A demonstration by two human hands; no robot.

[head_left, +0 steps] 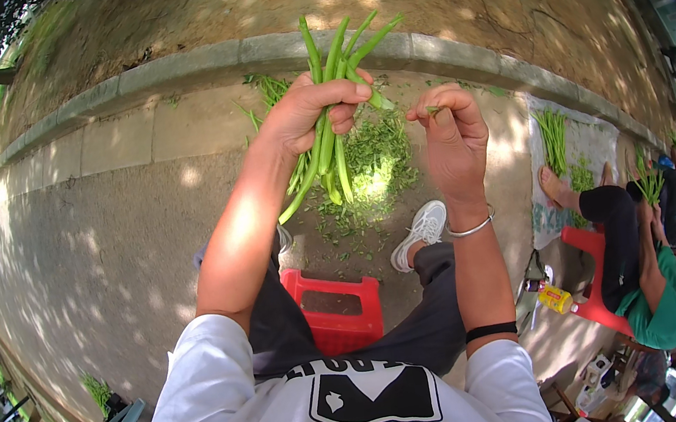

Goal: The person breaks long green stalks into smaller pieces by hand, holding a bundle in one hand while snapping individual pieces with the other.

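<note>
White shirt (199,391) nearest; beyond it, the left hand (308,114) wraps round green stalks (328,146), ends poking out near and far! Right hand (456,137), just right of them, pinches a green scrap (432,110).

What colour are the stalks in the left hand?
Bright green; the stalks in the left hand show best in the head view.

We angle our left forearm (240,215) forward and to the right, its left hand (326,108) closed in a full grip with the thumb (343,91) lying across and pointing right. We hold our right forearm (483,273) nearly straight ahead. Our right hand (454,136), near the left but not touching it, forms a pinch, fingers curled inward.
</note>
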